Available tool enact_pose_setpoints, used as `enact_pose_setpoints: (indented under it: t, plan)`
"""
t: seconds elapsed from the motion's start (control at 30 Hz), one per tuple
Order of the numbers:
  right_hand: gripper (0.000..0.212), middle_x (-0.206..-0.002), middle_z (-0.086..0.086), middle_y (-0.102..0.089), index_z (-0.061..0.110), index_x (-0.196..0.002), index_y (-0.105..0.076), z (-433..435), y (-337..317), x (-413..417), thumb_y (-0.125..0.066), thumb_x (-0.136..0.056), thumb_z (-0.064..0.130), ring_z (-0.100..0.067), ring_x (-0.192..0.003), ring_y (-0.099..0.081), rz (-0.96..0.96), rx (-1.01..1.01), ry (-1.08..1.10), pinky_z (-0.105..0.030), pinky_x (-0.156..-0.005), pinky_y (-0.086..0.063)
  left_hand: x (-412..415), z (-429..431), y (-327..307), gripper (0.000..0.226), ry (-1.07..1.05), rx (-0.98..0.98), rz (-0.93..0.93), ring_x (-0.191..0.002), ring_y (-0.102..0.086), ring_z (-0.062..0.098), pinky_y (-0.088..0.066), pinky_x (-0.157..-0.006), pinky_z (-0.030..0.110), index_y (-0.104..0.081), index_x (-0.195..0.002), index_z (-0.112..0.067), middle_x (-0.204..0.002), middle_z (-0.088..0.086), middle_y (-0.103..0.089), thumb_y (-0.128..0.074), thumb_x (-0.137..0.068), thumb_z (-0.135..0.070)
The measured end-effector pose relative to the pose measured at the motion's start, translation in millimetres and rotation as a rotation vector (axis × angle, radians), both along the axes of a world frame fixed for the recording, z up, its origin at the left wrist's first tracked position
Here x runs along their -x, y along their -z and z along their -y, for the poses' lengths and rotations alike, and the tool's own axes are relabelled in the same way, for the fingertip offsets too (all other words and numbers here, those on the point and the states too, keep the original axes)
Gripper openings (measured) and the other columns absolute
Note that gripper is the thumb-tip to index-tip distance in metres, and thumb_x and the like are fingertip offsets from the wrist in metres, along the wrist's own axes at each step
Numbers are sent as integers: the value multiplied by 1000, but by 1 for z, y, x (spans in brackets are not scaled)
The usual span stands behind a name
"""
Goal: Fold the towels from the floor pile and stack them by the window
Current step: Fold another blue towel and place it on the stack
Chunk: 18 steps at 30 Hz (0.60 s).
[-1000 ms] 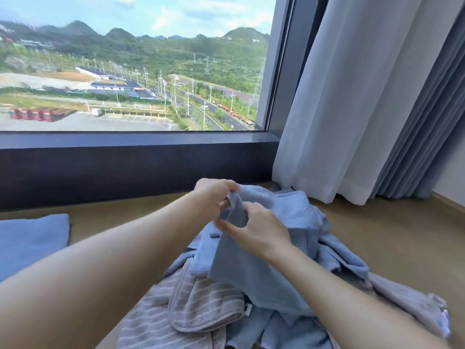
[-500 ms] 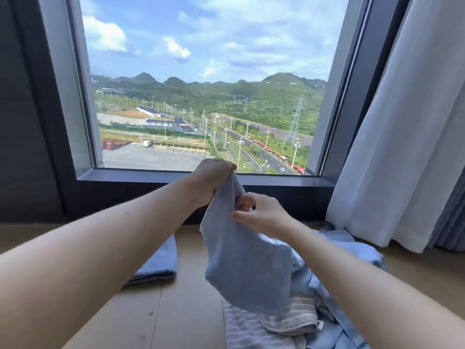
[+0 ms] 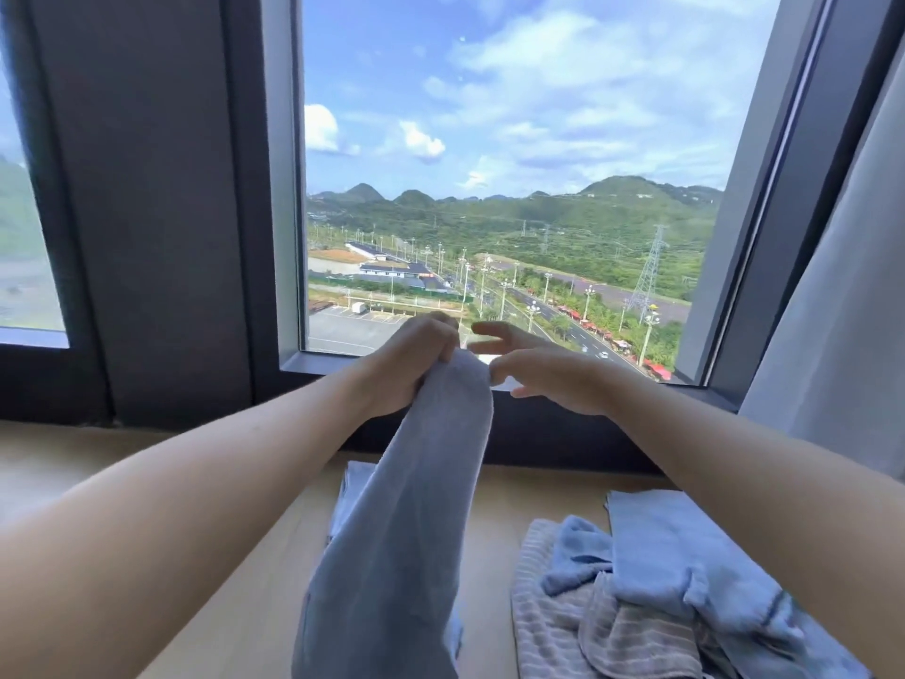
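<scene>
My left hand [image 3: 414, 362] grips the top edge of a light blue towel [image 3: 406, 531] and holds it up in front of the window; the towel hangs down in a long bunch to the bottom of the view. Just right of that top edge, my right hand [image 3: 543, 372] has its fingers spread, and its thumb is close to the cloth. The floor pile [image 3: 651, 595] of blue and grey striped towels lies at the lower right. A folded blue towel [image 3: 350, 487] lies on the floor by the window, mostly hidden behind the hanging one.
The window sill [image 3: 489, 379] and dark wall panel run across just beyond my hands. A wide dark window post [image 3: 161, 213] stands at the left. A pale curtain [image 3: 842, 335] hangs at the right edge. Bare wooden floor [image 3: 245, 605] lies left of the hanging towel.
The towel has been lifted clear of the pile and now hangs high before the window. My right hand has let go of its edge and spread its fingers. The view has tilted upward.
</scene>
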State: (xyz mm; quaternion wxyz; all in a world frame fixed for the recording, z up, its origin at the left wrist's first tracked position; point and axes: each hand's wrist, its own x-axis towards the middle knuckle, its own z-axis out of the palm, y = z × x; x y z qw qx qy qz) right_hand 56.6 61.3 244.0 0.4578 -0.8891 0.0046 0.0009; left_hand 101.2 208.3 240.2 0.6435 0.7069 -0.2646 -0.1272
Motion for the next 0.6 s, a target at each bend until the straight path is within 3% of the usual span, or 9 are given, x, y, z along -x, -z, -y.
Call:
enact_pose_setpoints:
  t: [0.1,0.17,0.3,0.4,0.5,0.6]
  plan:
    - [31,-132,22,-46,20,-112,-60,-5,2,-2,-45,-90,4,-2,-122,-44,-35,51,-156,-49,-109,-27,4,-9,-5,21,-2,43,21,-50,-22,11,-17,-50,26,-27,-60,-19,-52,-5,-27,-36,-54,-1]
    - [26,-112,14,-61,8,-95,-62,-6,8,1,-37,-90,-1,-6,-119,-50,-65,-26,-224,-47,-110,-25,9,-12,-7,21,-30,68,36,-51,-22,11,-17,-51,26,-27,-58,-19,-51,-6,-27,-36,-49,-3]
    - [26,-105,-5,-57,-4,-104,-56,-2,16,3,-45,-89,14,-17,-108,-55,-136,-152,-266,-48,-115,-22,18,-14,-13,21,-118,71,50,-54,-23,12,-17,-52,27,-30,-57,-18,-58,-2,-28,-37,-59,1]
    - [18,-90,2,-64,-7,-95,-56,7,10,12,-51,-91,10,-12,-93,-61,-143,-118,-249,-44,-113,-26,21,-13,-17,18,-194,144,44,-54,-23,13,-17,-54,28,-30,-50,-21,-58,-2,-28,-36,-46,-4]
    - [21,-97,4,-68,4,-104,-65,18,9,25,-56,-92,18,-9,-93,-62,-223,114,-255,-35,-102,-31,18,-12,-20,23,-297,159,39,-58,-26,14,-19,-55,28,-33,-52,-21,-61,-2,-31,-38,-62,-1]
    - [28,-83,-5,-64,2,-91,-68,26,16,25,-62,-88,29,-12,-73,-53,-70,398,-41,-27,-72,-37,12,-7,-19,29,-426,131,79,-60,-27,15,-19,-56,29,-34,-55,-20,-67,2,-36,-35,-74,2]
